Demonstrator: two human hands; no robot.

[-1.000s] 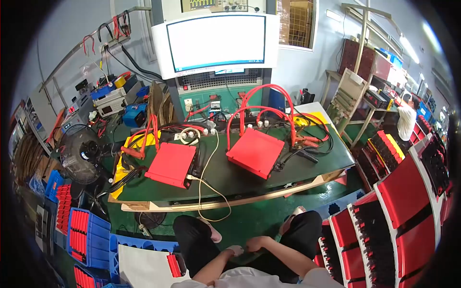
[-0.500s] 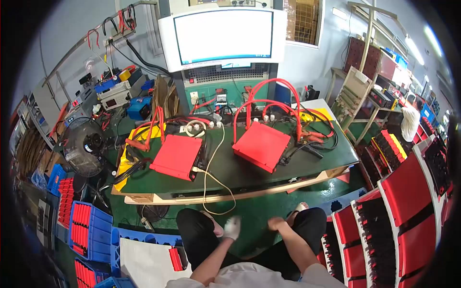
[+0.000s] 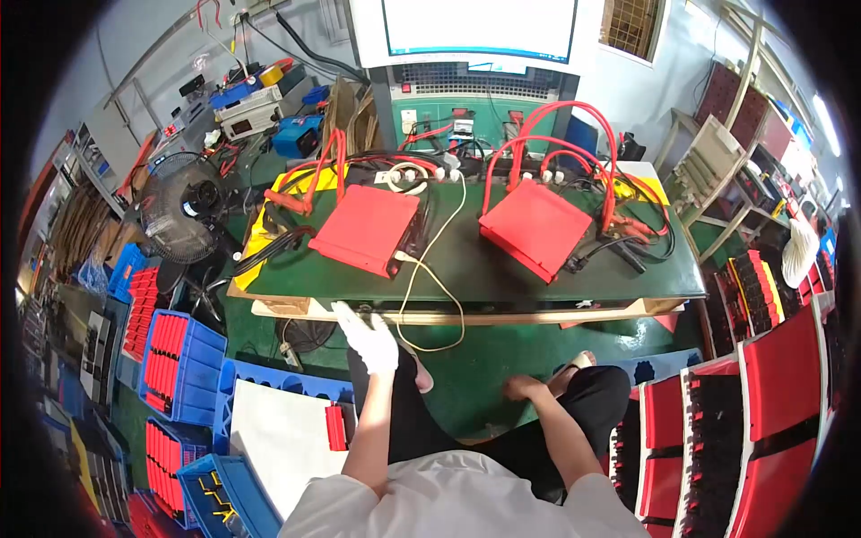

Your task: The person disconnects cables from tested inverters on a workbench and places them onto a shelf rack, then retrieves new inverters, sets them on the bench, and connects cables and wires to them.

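Observation:
My left hand [image 3: 369, 341], in a white glove, is raised just short of the table's front edge with its fingers stretched out and nothing in it. The nearest thing on the table is a red box-shaped unit [image 3: 366, 226], with a cream cable [image 3: 434, 276] plugged into its side and looping over the edge. My bare right hand [image 3: 520, 387] hangs low between my knees; its fingers are dark and blurred. A second red unit [image 3: 536, 229] sits farther right, near thick red cables [image 3: 574, 109] and clamps [image 3: 635, 229].
A monitor [image 3: 480, 27] stands behind the green-topped table [image 3: 466, 291]. To the left are a black fan [image 3: 184, 206] and blue crates [image 3: 193, 377] of red parts. A small red piece [image 3: 336, 427] lies on a white board [image 3: 278, 430]. Red panels [image 3: 780, 381] stand in rows at right.
My left hand has risen and moved left toward the table edge, its fingers now extended. My right hand stays low. The view has shifted left and down.

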